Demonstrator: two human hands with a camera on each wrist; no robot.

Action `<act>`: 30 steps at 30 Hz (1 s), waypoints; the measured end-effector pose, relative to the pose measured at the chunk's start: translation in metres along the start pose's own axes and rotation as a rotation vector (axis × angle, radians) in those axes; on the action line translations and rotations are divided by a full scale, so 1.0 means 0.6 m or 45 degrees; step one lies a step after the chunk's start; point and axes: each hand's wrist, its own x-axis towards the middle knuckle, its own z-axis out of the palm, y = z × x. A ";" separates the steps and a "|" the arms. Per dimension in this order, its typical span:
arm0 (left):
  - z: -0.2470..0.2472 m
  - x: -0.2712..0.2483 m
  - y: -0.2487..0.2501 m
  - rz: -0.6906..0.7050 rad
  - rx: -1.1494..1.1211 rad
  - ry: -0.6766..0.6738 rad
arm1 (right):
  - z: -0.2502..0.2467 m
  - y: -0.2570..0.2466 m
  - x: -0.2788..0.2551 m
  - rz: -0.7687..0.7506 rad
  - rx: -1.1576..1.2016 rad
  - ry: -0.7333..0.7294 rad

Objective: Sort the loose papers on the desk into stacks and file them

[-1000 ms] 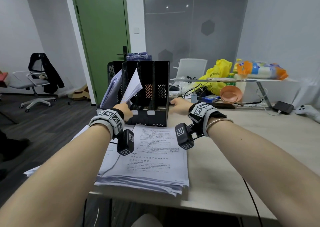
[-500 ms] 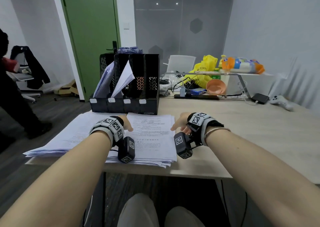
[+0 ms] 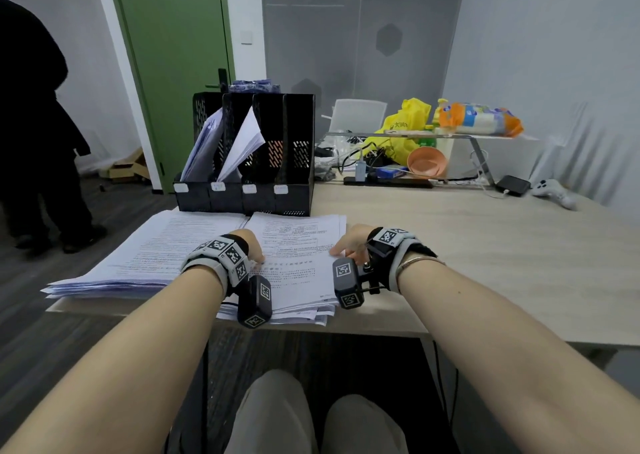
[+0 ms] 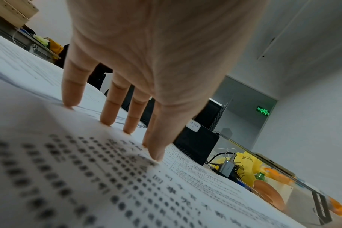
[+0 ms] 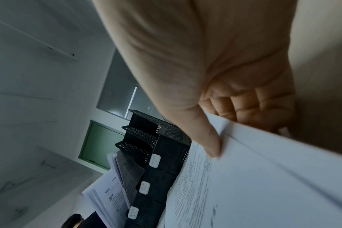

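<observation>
Two piles of printed papers lie at the near left of the desk: a wide left stack (image 3: pixel 162 242) and a right stack (image 3: pixel 301 242). Behind them stands a black four-slot file rack (image 3: pixel 263 163) (image 5: pixel 162 151); its two left slots hold papers. My left hand (image 3: pixel 252 247) (image 4: pixel 109 114) presses straight fingertips on the right stack's top sheet (image 4: pixel 88 177). At that stack's right edge, my right hand (image 3: pixel 346 244) (image 5: pixel 234 100) pinches the top sheets (image 5: pixel 263 177), thumb on top and fingers curled beneath.
A person in black (image 3: pixel 31 124) stands on the floor at far left. At the back of the desk (image 3: pixel 467 246) are a yellow bag (image 3: pixel 405 124), an orange bowl (image 3: pixel 426 163), cables, a black box (image 3: pixel 512 185) and a white game controller (image 3: pixel 554 192).
Both hands have drawn back from the file rack to the right paper stack. The left hand now presses on it and the right hand has taken its edge.
</observation>
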 end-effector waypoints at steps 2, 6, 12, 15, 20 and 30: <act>0.001 0.002 0.001 -0.013 -0.008 0.013 | 0.008 -0.003 0.004 -0.006 -0.054 -0.034; 0.004 0.007 -0.003 -0.021 -0.033 0.043 | 0.013 0.002 0.008 -0.043 0.130 -0.029; 0.007 0.012 -0.008 -0.027 -0.075 0.098 | 0.020 0.001 0.019 -0.159 0.157 -0.019; 0.006 0.010 -0.005 -0.027 -0.123 0.087 | 0.023 0.009 0.042 -0.212 0.011 0.014; -0.011 -0.003 0.014 -0.019 -0.260 0.114 | -0.003 0.018 0.007 -0.291 0.039 0.193; -0.023 -0.012 0.084 0.068 -0.884 0.247 | -0.116 0.084 -0.015 -0.502 0.362 0.428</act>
